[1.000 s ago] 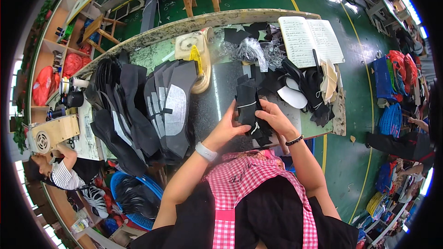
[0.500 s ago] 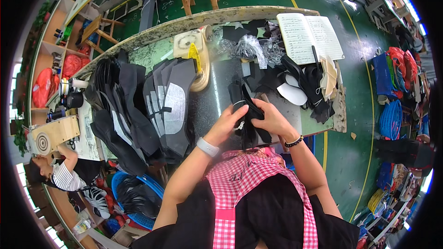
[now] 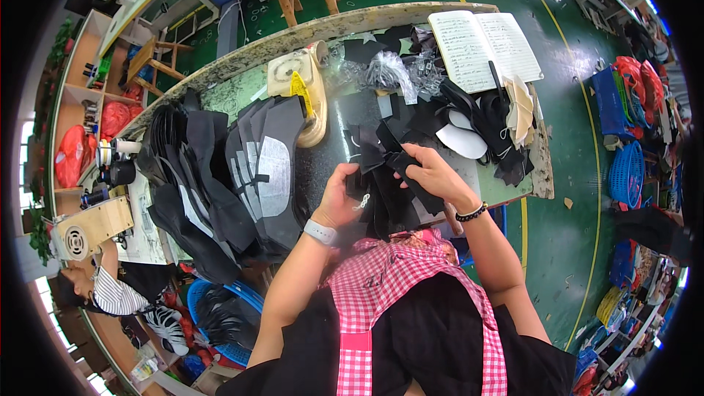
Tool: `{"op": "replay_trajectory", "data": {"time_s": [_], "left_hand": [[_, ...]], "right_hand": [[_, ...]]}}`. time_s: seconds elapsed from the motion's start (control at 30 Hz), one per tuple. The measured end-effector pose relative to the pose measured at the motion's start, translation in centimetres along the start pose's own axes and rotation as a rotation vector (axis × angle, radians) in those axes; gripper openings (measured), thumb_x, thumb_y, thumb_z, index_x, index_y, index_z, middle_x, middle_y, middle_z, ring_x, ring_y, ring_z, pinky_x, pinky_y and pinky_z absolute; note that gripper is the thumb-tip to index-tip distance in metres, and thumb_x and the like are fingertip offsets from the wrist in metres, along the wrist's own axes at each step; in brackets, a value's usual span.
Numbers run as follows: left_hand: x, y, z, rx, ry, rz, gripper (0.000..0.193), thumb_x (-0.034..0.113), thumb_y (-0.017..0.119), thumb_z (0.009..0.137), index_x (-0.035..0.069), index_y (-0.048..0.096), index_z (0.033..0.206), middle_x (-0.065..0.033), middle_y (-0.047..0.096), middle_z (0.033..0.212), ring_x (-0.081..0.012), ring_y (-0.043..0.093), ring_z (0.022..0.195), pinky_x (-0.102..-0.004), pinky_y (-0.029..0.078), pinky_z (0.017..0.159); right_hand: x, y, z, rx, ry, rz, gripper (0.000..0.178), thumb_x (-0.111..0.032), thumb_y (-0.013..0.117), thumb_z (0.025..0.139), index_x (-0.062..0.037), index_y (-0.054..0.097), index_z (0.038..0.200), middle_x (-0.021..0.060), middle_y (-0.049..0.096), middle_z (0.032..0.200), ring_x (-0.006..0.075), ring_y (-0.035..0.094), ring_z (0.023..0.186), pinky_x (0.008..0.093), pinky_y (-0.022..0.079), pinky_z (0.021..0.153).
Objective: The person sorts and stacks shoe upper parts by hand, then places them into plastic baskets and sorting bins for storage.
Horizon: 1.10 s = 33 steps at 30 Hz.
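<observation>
My right hand (image 3: 434, 177) is closed on dark strip-like pieces, its thumb and fingers pinching their upper right part. These belong to a loose bundle of black cut pieces (image 3: 383, 194), fanned out above the apron; their exact material cannot be told. At the bundle's left edge, my left hand (image 3: 337, 199) is curled round the pieces, its thumb up and its other fingers partly hidden. A white string (image 3: 362, 202) hangs beside that hand. Further left lie a fanned stack of grey-black cut panels (image 3: 277, 176) with silvery patches and a heap of long black pieces (image 3: 209, 169).
A cream machine arm or stand (image 3: 315, 121) with a yellow tag rises behind the panels. Clear plastic wrapping (image 3: 390, 73), an open notebook (image 3: 484, 51) and black and white scraps (image 3: 462, 136) lie at the back right. A blue basket (image 3: 235, 352) stands lower left; a co-worker (image 3: 110, 290) is beyond.
The compact tied bundle has spread into loose, fanned pieces. My left hand has shifted left and its grip has loosened; my right hand has moved slightly right and up with pieces in it.
</observation>
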State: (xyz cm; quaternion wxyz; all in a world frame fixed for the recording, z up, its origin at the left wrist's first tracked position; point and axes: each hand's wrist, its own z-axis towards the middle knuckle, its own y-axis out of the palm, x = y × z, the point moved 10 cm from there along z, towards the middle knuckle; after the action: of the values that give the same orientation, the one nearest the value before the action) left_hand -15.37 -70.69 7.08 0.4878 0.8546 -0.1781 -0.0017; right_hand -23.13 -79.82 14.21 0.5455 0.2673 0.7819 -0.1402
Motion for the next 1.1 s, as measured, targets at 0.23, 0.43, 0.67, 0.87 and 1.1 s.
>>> {"op": "replay_trajectory", "data": {"time_s": [0.23,0.43,0.67,0.87,1.1], "left_hand": [[0.8,-1.3,0.0,0.112,0.107,0.122,0.041,0.029,0.047,0.093,-0.001,0.058,0.117,-0.0144,0.064,0.115,-0.025,0.062,0.105,-0.0406,0.047,0.095],[1.1,0.1,-0.6,-0.058,0.095,0.235,0.039,0.023,0.052,0.091,-0.002,0.056,0.121,-0.0164,0.061,0.121,-0.0246,0.061,0.107,-0.038,0.049,0.095],[2.1,-2.4,-1.1,-0.007,0.128,0.424,0.044,0.024,0.051,0.091,-0.003,0.051,0.126,-0.017,0.057,0.126,-0.0237,0.06,0.11,-0.0355,0.048,0.096],[1.6,-3.7,-1.8,0.1,0.031,0.358,0.039,0.023,0.056,0.089,0.0,0.056,0.12,-0.0088,0.062,0.115,-0.0171,0.059,0.105,-0.0321,0.044,0.095],[1.4,-2.5,-1.3,0.014,-0.019,0.696,0.048,0.009,0.066,0.08,0.0,0.051,0.125,-0.0113,0.062,0.116,-0.0184,0.061,0.103,-0.0322,0.049,0.092]], "right_hand": [[2.3,-2.1,-0.4,0.206,0.031,0.18,0.034,0.003,0.043,0.08,0.0035,0.057,0.112,0.0086,0.062,0.098,0.0131,0.061,0.082,0.026,0.053,0.069],[5.8,-4.5,0.6,0.394,-0.035,0.052,0.039,0.003,0.046,0.08,0.0047,0.053,0.118,0.01,0.062,0.096,0.0171,0.061,0.082,0.0286,0.053,0.071],[1.4,-2.1,0.6,0.537,-0.235,-0.837,0.054,-0.003,0.054,0.079,0.0026,0.042,0.131,0.0209,0.052,0.117,0.0392,0.051,0.107,0.0431,0.042,0.094],[-5.0,5.8,0.3,0.068,-0.596,-0.847,0.059,-0.008,0.061,0.079,-0.0062,0.041,0.135,0.0209,0.043,0.134,0.0377,0.042,0.124,0.0429,0.04,0.101],[-1.1,3.6,4.9,-0.049,-0.385,-0.552,0.031,-0.002,0.051,0.089,-0.002,0.059,0.118,0.0169,0.064,0.112,0.0317,0.06,0.108,0.0344,0.045,0.094]]}}
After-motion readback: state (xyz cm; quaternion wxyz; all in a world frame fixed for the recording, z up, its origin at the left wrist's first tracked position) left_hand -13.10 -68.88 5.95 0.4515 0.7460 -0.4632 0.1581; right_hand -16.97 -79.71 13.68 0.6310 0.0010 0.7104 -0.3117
